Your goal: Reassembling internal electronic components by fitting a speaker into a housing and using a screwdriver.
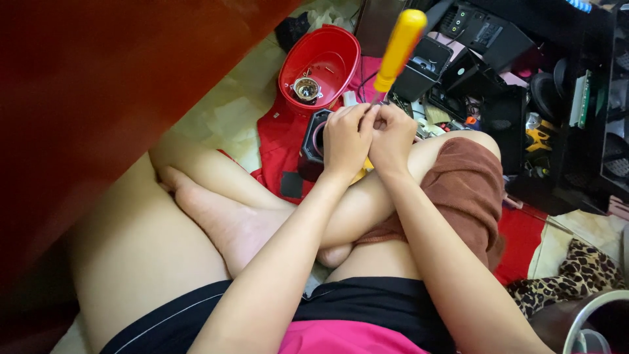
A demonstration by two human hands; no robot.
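Note:
My left hand [346, 139] and my right hand [393, 137] are pressed together above my bent knee, fingers curled around something small that they hide. A screwdriver with a yellow handle [400, 47] rises up and to the right from between the two hands; its shaft disappears into my fingers. Which hand grips it I cannot tell. Just left of my left hand sits a small black speaker [310, 147] with a round opening, touching or nearly touching my fingers.
A red plastic bowl [334, 49] holding a small metal part lies behind the hands on a red cloth [275, 141]. Black electronic boxes and parts [498, 59] crowd the upper right. A brown cloth [468, 187] drapes my knee. A dark red surface [98, 85] fills the left.

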